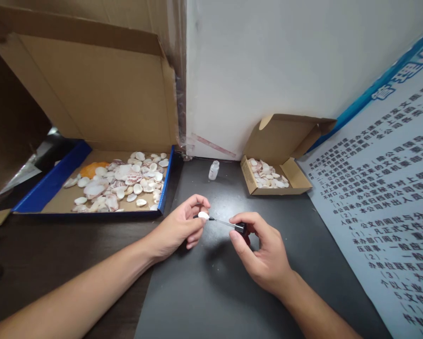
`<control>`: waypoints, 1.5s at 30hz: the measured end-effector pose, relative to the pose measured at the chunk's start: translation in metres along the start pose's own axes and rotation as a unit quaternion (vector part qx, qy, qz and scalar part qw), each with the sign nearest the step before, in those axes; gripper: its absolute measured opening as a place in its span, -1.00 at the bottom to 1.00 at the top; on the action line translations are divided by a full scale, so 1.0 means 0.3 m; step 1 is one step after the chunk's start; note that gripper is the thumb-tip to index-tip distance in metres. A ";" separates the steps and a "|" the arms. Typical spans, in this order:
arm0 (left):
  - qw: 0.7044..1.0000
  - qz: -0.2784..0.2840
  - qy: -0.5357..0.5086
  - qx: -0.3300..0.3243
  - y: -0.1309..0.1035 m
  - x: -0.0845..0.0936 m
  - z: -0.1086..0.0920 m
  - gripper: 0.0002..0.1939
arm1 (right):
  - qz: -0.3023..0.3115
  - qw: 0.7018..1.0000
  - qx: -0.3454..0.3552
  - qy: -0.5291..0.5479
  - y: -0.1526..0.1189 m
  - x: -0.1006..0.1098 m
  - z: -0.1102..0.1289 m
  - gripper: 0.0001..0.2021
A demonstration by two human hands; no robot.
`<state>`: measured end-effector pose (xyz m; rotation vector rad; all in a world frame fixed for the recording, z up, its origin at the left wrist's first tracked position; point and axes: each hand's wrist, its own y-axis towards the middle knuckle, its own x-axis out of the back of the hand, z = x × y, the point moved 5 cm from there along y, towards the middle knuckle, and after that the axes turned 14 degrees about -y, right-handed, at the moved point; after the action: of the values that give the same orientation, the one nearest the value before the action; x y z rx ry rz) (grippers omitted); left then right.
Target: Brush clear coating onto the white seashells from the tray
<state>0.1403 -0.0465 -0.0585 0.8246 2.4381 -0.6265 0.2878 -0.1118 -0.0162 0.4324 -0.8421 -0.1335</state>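
Observation:
Between the fingertips of my left hand (186,225) is a small white seashell (203,215), held above the dark table. My right hand (263,252) grips the black cap of a thin brush (225,222), which looks like a nail-polish applicator. Its dark tip reaches the shell's right edge; whether it touches cannot be made out. Beyond my hands, a small clear bottle (214,170) with whitish contents stands without a cap.
At the left lies an open blue-edged cardboard box (52,200) holding many shells, among them an orange one (93,169). A smaller open carton (278,191) with shells sits at the back right. A printed board (381,188) leans along the right side, and a white wall (261,56) rises behind.

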 end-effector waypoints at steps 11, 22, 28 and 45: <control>0.997 -0.006 -0.078 0.018 0.002 0.001 0.001 -0.75 | 0.031 0.999 -0.008 0.018 0.006 -0.016 -0.005 -0.88; 0.989 -0.026 -0.146 0.000 0.005 0.013 -0.018 -0.87 | -0.008 0.990 -0.109 0.084 -0.021 -0.018 -0.063 -0.88; 0.988 -0.005 -0.155 0.008 0.001 0.005 -0.011 -0.88 | 0.014 0.973 -0.142 0.179 -0.031 -0.060 -0.075 -0.85; 0.992 -0.027 -0.121 0.002 0.008 0.016 -0.006 -0.78 | 0.001 0.986 -0.133 0.100 -0.021 -0.036 -0.081 -0.87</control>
<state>0.1380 -0.0418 -0.0606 0.6456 2.2449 -0.7091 0.2990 -0.1069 -0.0405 0.1897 -0.6167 -0.1940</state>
